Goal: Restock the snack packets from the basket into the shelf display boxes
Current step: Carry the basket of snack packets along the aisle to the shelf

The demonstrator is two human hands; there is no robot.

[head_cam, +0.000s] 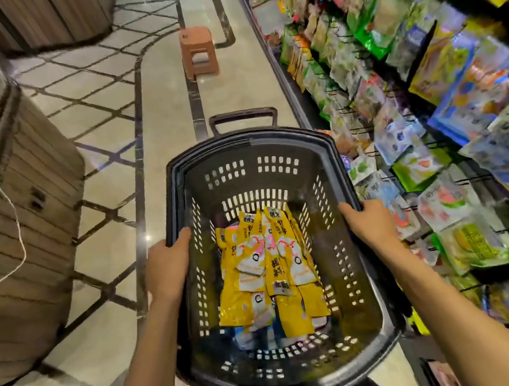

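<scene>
A black plastic basket point(250, 148) is held in front of me above the aisle floor. Several yellow snack packets point(269, 265) lie in a loose pile on its bottom. My left hand point(167, 266) grips the basket's left rim, thumb inside. On the opposite rim my right hand point(369, 226) is closed the same way. The shelf point(430, 111) of hanging and boxed snack bags runs along the right side, close to the basket. No display box can be told apart from the blurred packs.
A brown plastic stool point(199, 52) stands farther down the aisle on the tiled floor. A wood-panelled counter point(21, 223) with a white cable point(11, 208) is on the left. Tiled floor point(105, 99) lies between counter and shelf.
</scene>
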